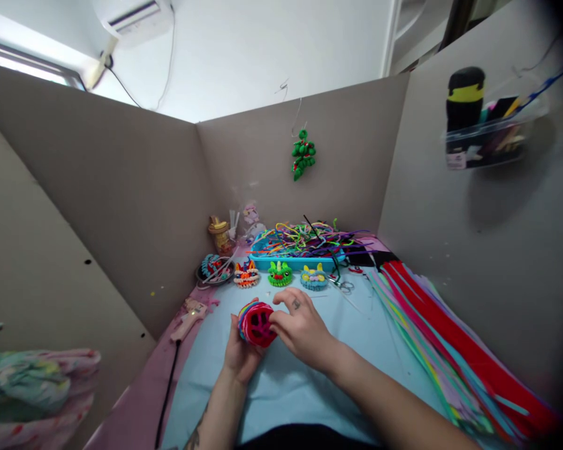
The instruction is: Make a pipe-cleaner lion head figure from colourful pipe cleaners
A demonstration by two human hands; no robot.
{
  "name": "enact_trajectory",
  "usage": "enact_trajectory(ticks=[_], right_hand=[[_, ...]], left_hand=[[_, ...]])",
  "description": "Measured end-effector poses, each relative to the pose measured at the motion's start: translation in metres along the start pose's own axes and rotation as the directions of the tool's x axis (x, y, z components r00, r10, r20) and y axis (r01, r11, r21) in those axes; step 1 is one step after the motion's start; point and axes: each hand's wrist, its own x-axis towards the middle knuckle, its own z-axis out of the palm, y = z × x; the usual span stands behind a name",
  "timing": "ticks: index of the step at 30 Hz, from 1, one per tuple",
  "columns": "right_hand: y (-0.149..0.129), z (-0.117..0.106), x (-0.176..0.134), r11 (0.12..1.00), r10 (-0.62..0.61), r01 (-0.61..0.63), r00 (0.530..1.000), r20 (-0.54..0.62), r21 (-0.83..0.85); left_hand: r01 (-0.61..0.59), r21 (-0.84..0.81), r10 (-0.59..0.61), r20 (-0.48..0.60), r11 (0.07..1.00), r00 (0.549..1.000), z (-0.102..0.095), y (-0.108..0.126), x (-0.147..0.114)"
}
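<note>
My left hand [244, 356] is wrapped round a small round pipe-cleaner craft [259, 326], tilted so its pink-red spoked side faces me. Rainbow bands of blue, yellow and red run round its side. The thumb and fingers of my right hand [298, 322] pinch the craft's right rim; whether a loose strand sits between them is hidden. Just beyond my hands stand three finished-looking pipe-cleaner animal heads: an orange and white one [246, 275], a green one [280, 274] and a light blue and yellow one [314, 277].
Behind the heads, a blue tray [295, 264] overflows with loose pipe cleaners. Scissors [344, 285] lie to its right. Long pipe-cleaner bundles [443, 325] cover the table's right side. On the left are a glue gun [190, 319] with its cord and a dark bowl [213, 275]. Grey partitions [281, 156] enclose the table.
</note>
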Motion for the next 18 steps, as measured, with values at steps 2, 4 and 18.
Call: enact_trajectory(ticks=[2,4,18], right_hand=[[0.001,0.001,-0.001,1.0,-0.028,0.028,0.999,-0.017,0.001],[0.002,0.003,-0.003,0.999,-0.052,0.051,0.998,-0.042,-0.004],[0.015,0.019,-0.008,0.995,0.068,-0.061,0.993,-0.099,0.075]], left_hand=[[0.005,0.022,-0.004,-0.03,1.0,1.0,0.002,0.0,0.0],[0.012,0.032,-0.01,-0.047,0.999,0.999,0.002,-0.001,-0.001],[0.029,-0.038,-0.032,-0.064,0.999,0.997,0.0,-0.002,0.005]])
